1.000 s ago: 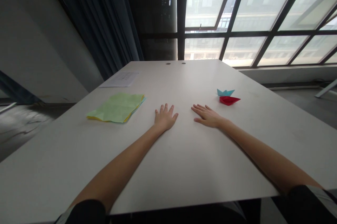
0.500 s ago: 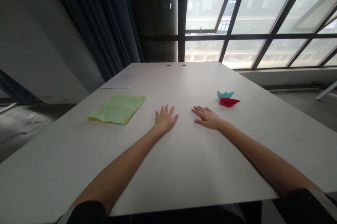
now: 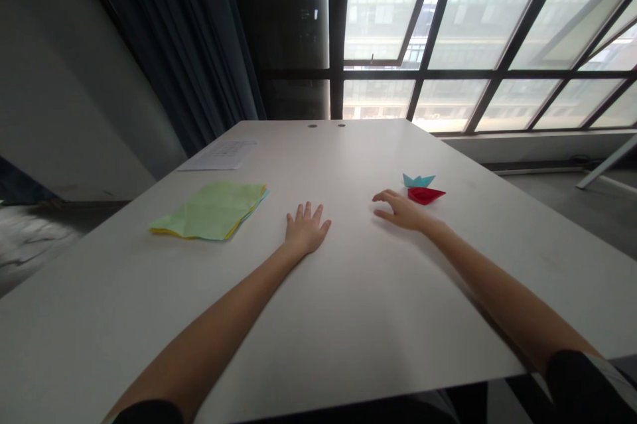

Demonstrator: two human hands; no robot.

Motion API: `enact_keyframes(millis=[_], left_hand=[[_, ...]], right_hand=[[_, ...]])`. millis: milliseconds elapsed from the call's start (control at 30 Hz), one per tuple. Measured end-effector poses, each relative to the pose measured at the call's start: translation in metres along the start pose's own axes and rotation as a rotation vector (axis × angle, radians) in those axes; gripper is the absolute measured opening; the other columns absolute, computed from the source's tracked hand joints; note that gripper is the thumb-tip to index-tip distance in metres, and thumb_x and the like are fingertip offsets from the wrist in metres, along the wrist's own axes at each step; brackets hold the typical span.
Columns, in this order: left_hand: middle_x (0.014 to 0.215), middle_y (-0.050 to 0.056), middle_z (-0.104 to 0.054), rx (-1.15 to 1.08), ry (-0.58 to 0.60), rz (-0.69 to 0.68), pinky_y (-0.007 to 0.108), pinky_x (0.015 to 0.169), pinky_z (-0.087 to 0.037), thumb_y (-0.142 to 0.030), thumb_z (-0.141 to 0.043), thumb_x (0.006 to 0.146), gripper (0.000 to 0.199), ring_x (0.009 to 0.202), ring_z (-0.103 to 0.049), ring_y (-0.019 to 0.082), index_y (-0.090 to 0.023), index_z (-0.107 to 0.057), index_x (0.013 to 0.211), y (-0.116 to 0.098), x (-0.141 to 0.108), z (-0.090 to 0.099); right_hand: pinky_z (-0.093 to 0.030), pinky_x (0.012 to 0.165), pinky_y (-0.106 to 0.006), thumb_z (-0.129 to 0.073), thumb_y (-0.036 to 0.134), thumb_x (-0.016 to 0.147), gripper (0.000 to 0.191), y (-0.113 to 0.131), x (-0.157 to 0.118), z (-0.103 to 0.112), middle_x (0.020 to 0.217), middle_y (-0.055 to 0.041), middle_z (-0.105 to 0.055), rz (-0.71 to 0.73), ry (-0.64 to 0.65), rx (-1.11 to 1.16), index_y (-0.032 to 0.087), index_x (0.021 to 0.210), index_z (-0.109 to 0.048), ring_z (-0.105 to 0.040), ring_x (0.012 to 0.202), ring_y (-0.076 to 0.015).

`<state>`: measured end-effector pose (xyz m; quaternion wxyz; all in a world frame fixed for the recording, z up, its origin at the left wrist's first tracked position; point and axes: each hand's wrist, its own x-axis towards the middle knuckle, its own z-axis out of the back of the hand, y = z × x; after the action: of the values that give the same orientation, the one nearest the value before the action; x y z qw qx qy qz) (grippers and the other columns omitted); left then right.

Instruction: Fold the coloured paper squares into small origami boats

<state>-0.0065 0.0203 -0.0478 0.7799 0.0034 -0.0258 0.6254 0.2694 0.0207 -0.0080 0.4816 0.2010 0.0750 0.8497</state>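
My left hand (image 3: 304, 230) lies flat on the white table (image 3: 338, 304) with its fingers spread, holding nothing. Raised a little off the surface, my right hand (image 3: 401, 211) has loosely bent fingers with nothing between them. Just beyond its back sits a red folded paper boat (image 3: 425, 196), very near the hand; I cannot tell whether they touch. A light blue paper boat (image 3: 419, 181) stands right behind the red one. To the left of my left hand is a stack of creased paper sheets (image 3: 212, 210), green on top, with yellow and blue edges showing beneath.
A printed white sheet (image 3: 219, 155) lies at the table's far left edge. Two round cable holes (image 3: 312, 126) are set near the far end. Beyond the table are a dark blue curtain (image 3: 199, 46) and large windows (image 3: 381, 99).
My right hand has lifted off the table and shifted toward the red paper boat, its fingers now curving. My left hand stays flat. The whole view has shifted slightly.
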Motion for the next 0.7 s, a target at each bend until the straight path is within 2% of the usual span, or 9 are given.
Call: enact_keyframes(millis=[67, 133, 267, 300, 367, 467, 533, 600, 700], left_hand=[[0.146, 0.011, -0.021, 0.001, -0.005, 0.003, 0.056, 0.101, -0.019, -0.055, -0.014, 0.086, 0.061, 0.133, -0.017, 0.031, -0.026, -0.023, 0.139, -0.001, 0.0, 0.0], [0.145, 0.012, -0.022, -0.003, -0.011, 0.004, 0.056, 0.101, -0.019, -0.055, -0.014, 0.086, 0.061, 0.133, -0.017, 0.031, -0.026, -0.023, 0.139, -0.001, 0.0, 0.0], [0.145, 0.012, -0.022, -0.003, -0.015, 0.004, 0.057, 0.1, -0.02, -0.055, -0.015, 0.086, 0.061, 0.133, -0.017, 0.032, -0.025, -0.024, 0.138, -0.002, 0.001, 0.0], [0.145, 0.012, -0.022, 0.0, -0.018, 0.004, 0.057, 0.1, -0.02, -0.055, -0.015, 0.086, 0.061, 0.133, -0.018, 0.032, -0.025, -0.024, 0.138, -0.002, 0.001, 0.0], [0.145, 0.012, -0.022, 0.005, -0.023, 0.004, 0.057, 0.1, -0.02, -0.055, -0.014, 0.086, 0.061, 0.133, -0.018, 0.032, -0.025, -0.024, 0.138, -0.001, 0.001, -0.001], [0.145, 0.012, -0.022, 0.011, -0.018, 0.008, 0.057, 0.1, -0.02, -0.055, -0.014, 0.086, 0.061, 0.133, -0.018, 0.032, -0.026, -0.024, 0.138, -0.001, 0.002, -0.002], [0.146, 0.011, -0.021, 0.011, -0.009, 0.011, 0.056, 0.1, -0.02, -0.055, -0.014, 0.086, 0.061, 0.133, -0.017, 0.032, -0.026, -0.023, 0.139, -0.001, 0.003, -0.002], [0.146, 0.011, -0.02, 0.013, -0.002, 0.011, 0.056, 0.1, -0.02, -0.055, -0.013, 0.086, 0.061, 0.133, -0.017, 0.031, -0.026, -0.022, 0.139, -0.001, 0.003, -0.001], [0.146, 0.011, -0.02, 0.013, 0.002, 0.009, 0.056, 0.101, -0.019, -0.055, -0.014, 0.086, 0.061, 0.133, -0.016, 0.031, -0.026, -0.022, 0.139, -0.002, 0.003, -0.001]], right_hand=[[-0.045, 0.079, -0.036, -0.044, 0.04, 0.083, 0.032, -0.022, -0.001, 0.025, 0.1, -0.0099, -0.06, -0.082, -0.102, -0.067, 0.019, 0.1, -0.06, -0.058, 0.088, -0.0213], [-0.044, 0.079, -0.036, -0.043, 0.037, 0.082, 0.029, -0.05, -0.006, 0.048, 0.096, -0.0096, -0.061, -0.182, -0.206, -0.144, 0.019, 0.093, -0.063, -0.058, 0.083, -0.0207], [-0.046, 0.073, -0.039, -0.049, 0.041, 0.077, 0.031, -0.106, -0.031, 0.076, 0.093, -0.0092, -0.065, -0.504, -0.265, -0.159, 0.019, 0.093, -0.064, -0.06, 0.073, -0.0207], [-0.046, 0.072, -0.039, -0.053, 0.045, 0.075, 0.034, -0.116, -0.038, 0.077, 0.095, -0.0101, -0.065, -0.582, -0.251, -0.107, 0.018, 0.093, -0.064, -0.06, 0.076, -0.0225], [-0.049, 0.065, -0.036, -0.062, 0.048, 0.066, 0.047, -0.132, -0.05, 0.074, 0.107, -0.0129, -0.062, -0.636, -0.163, 0.114, 0.018, 0.103, -0.061, -0.061, 0.083, -0.0249], [-0.049, 0.059, -0.031, -0.069, 0.046, 0.059, 0.065, -0.144, -0.061, 0.06, 0.12, -0.0147, -0.055, -0.584, -0.113, 0.43, 0.02, 0.116, -0.052, -0.061, 0.083, -0.0228], [-0.046, 0.052, -0.028, -0.07, 0.047, 0.057, 0.069, -0.148, -0.063, 0.05, 0.108, -0.013, -0.062, -0.531, -0.12, 0.518, 0.019, 0.116, -0.051, -0.06, 0.074, -0.0194], [-0.041, 0.045, -0.025, -0.07, 0.049, 0.055, 0.068, -0.151, -0.062, 0.042, 0.084, -0.0087, -0.067, -0.541, -0.146, 0.521, 0.016, 0.112, -0.054, -0.057, 0.06, -0.0155], [-0.037, 0.043, -0.024, -0.071, 0.047, 0.054, 0.064, -0.153, -0.062, 0.036, 0.066, -0.0033, -0.064, -0.574, -0.205, 0.51, 0.014, 0.106, -0.057, -0.052, 0.052, -0.0126]])
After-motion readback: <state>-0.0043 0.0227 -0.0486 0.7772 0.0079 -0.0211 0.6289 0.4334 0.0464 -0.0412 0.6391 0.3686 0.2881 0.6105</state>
